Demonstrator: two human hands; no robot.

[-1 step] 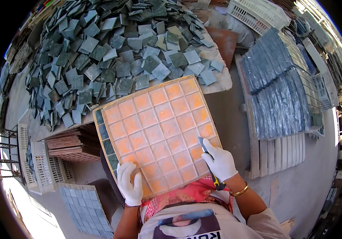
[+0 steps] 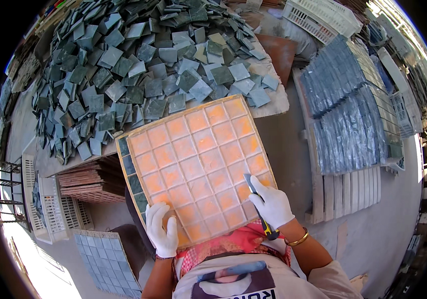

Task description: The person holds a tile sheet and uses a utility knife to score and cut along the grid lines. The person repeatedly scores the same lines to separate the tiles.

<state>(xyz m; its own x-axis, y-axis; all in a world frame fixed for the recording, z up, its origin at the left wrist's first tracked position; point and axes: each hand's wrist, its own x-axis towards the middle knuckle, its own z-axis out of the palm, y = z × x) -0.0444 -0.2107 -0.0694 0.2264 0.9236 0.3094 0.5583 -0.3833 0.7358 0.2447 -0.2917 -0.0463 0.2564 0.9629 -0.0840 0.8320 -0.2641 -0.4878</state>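
A square orange grid tray (image 2: 201,164) with pale raised ribs lies tilted across my lap, its far edge by the tile heap. One column of dark green tiles (image 2: 134,183) fills its left side; the other cells hold no tiles. My left hand (image 2: 161,231), in a white glove, grips the near left corner, fingers curled and thumb on the face. In my gloved right hand (image 2: 274,204) is a utility knife (image 2: 268,230) with a yellow and black handle. Its grey front end lies over the tray's right-hand cells; whether it touches them I cannot tell.
Loose grey-green square tiles (image 2: 148,74) are heaped on a table (image 2: 273,107) ahead. Wrapped tile stacks (image 2: 348,129) stand on a pallet (image 2: 345,197) at right. Left are brown stacked trays (image 2: 94,179), a white crate (image 2: 54,209) and a tiled sheet (image 2: 106,259).
My right hand and the knife have shifted slightly to the left over the tray. The left hand and the tray have stayed in place.
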